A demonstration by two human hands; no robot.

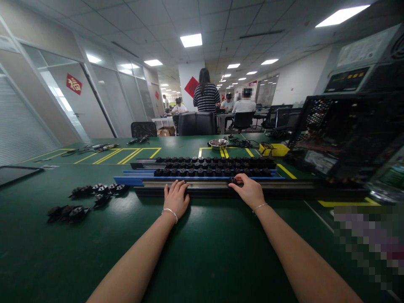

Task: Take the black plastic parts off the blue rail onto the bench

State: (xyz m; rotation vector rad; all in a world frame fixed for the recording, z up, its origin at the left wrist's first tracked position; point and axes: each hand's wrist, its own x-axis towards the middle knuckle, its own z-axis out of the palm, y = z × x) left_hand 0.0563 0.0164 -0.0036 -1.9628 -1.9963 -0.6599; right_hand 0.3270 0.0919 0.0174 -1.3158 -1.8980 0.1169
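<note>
My left hand [176,197] lies with fingers spread on a long black rail [208,190] that runs left to right across the table. At the same rail, farther right, my right hand [249,190] pinches a small black part [232,181] between thumb and fingers; its exact kind is too small to make out. Behind this rail, a blue rail [128,180] and another black rail [142,164] lie parallel. Rows of similar small black parts [200,171] stand along them. To the left of my left hand, loose black parts [102,193] lie in clusters.
On the green table [202,252] are a metal bowl [218,144], a yellow box [274,150], cables [139,139] and yellow tape lines. An open black computer case [344,134] stands at the right. A dark flat panel [19,173] lies far left. Several people are in the background.
</note>
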